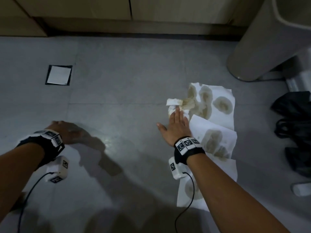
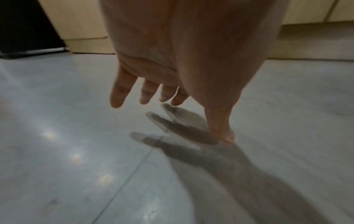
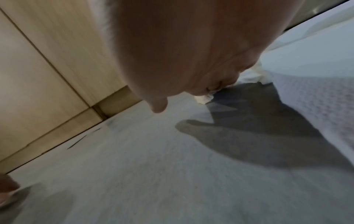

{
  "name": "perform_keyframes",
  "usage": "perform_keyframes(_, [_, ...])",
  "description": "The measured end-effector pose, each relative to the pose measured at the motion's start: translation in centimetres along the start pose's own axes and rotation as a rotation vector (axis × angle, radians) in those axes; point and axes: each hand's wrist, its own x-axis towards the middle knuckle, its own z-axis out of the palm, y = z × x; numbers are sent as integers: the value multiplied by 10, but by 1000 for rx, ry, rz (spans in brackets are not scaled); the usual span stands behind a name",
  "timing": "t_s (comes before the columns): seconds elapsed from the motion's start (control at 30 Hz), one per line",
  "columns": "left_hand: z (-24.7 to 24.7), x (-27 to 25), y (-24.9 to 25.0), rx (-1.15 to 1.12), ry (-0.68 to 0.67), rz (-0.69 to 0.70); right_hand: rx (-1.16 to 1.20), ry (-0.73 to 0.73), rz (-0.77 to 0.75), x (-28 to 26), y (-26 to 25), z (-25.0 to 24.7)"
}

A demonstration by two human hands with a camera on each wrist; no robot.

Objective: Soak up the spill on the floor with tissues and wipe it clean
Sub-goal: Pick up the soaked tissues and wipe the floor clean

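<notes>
Several white tissues [image 1: 218, 105] lie flat on the grey floor [image 1: 126, 91] at the right, blotched with yellow-brown wet patches. At their left edge sits a crumpled, stained wad [image 1: 174, 103]. My right hand [image 1: 169, 117] reaches forward with straight fingers that rest on the wad, thumb spread to the left. In the right wrist view the fingertips [image 3: 226, 82] touch the white wad [image 3: 204, 99]. My left hand [image 1: 70, 132] hovers low over bare floor at the left, blurred. The left wrist view shows that hand [image 2: 184, 118] holding nothing, fingers spread above its shadow.
A square floor drain cover [image 1: 58, 75] sits at the back left. A grey bin [image 1: 269, 39] stands at the back right, with a black bag [image 1: 296, 132] slumped beside the tissues. Beige cabinet fronts [image 1: 84, 10] run along the far edge.
</notes>
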Motion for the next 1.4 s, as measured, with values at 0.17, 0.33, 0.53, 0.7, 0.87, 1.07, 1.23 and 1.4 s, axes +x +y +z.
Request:
perform_keyframes(0.17, [38,-24,-52,195,28,-199,-22,15,30,-9,6,17])
perform_keyframes(0.33, [67,-51,-70,-107,14,-352,-38,9,17,-19,-14,8])
perform_keyframes(0.53, [69,-36,-76,-36,-41,-333,-76,-38,-138,-54,-71,47])
perform_keyframes(0.7, [70,-30,-78,-32,-69,-345,-143,-32,-254,-61,-106,50])
perform_keyframes(0.87, [70,-33,-73,-97,-70,-359,-256,-124,-398,-82,-146,78])
perform_keyframes(1.07, [72,-33,-67,-139,-65,-378,-249,-59,-443,-72,-174,65])
perform_keyframes(1.23, [74,-26,-71,-138,-58,-385,-325,-58,-464,-62,-174,67])
perform_keyframes(1.4, [76,-23,-73,-99,-46,-370,-253,90,-494,-56,-173,42])
